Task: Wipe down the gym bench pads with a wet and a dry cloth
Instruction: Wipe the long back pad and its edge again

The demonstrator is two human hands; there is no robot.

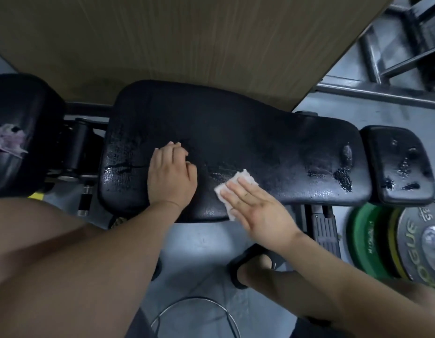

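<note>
Pressing cloth (245, 180) on pad (260, 132), right hand (257, 213) flat, left hand (171, 172) released; plates (372, 240) nearby

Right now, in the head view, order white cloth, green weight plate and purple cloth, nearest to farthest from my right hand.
1. White cloth, pressed under the right hand.
2. Green weight plate, on the floor, right side.
3. Purple cloth, on the far-left pad.

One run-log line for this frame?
phase: wipe | right hand: flat on white cloth, main pad | left hand: rests on main pad | other cloth: on left pad
</note>
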